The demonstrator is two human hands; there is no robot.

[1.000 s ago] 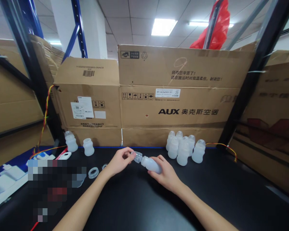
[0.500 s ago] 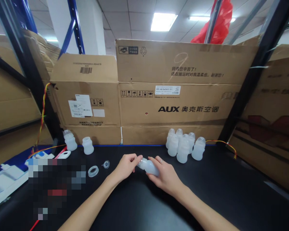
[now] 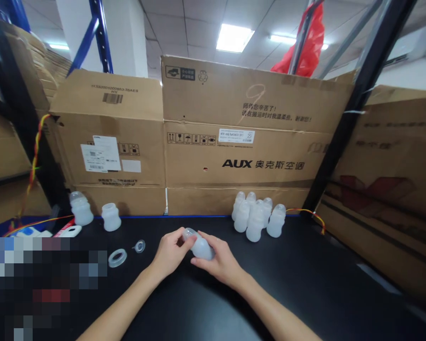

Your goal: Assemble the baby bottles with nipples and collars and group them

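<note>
A translucent white baby bottle lies tilted between my two hands above the black tabletop, its clear cap pointing up and left. My left hand is closed with thumb and fingers around the cap end. Around the bottle's body curls my right hand, thumb on the near side and fingers on the far side. To the left on the table lie a translucent ring collar and a small clear round part with a stem, which looks like a valve.
Several capped bottles stand grouped at the back right. An open bottle and a capped bottle stand at the back left. Cardboard boxes wall the back of the black table. The left front is pixelated.
The camera view has turned slightly right, shifting everything leftward. Both hands keep hold of the bottle; my left thumb now lies across its cap end.
</note>
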